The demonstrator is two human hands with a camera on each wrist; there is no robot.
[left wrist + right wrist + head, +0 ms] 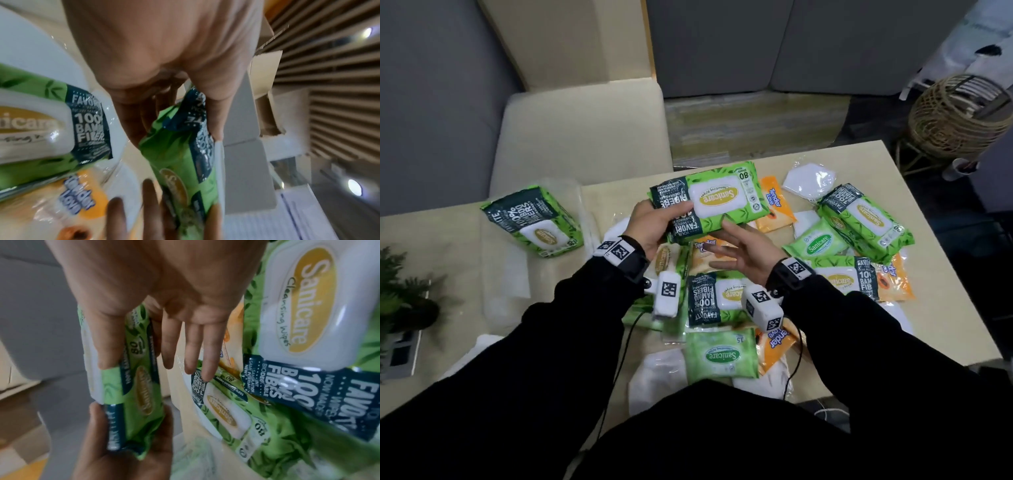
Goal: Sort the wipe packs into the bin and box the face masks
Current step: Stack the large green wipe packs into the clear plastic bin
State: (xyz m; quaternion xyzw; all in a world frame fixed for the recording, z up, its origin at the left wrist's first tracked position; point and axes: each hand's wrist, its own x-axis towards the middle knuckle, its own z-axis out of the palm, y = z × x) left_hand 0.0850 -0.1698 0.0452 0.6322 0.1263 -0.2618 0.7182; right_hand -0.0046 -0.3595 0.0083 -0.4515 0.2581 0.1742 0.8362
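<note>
My left hand [664, 222] grips one end of a large green Sanicare wipe pack [717, 202] and holds it above the pile, thumb on top. Just beneath it my right hand [722, 246] is open with fingers spread; in the right wrist view its thumb lies along the held pack [133, 394]. More green packs [866, 219], small light-green packs [722, 356] and orange Tender Love packs [774, 202] cover the table [945, 308]. A bagged white face mask [808, 181] lies at the far side. A clear bin [575, 195] at the left holds one green pack [534, 219].
A cream chair [582, 137] stands behind the table and a wicker basket [959, 116] at the far right. A potted plant [400, 291] sits at the left edge. The left wrist view shows an open cardboard box [265, 68] beyond my hand.
</note>
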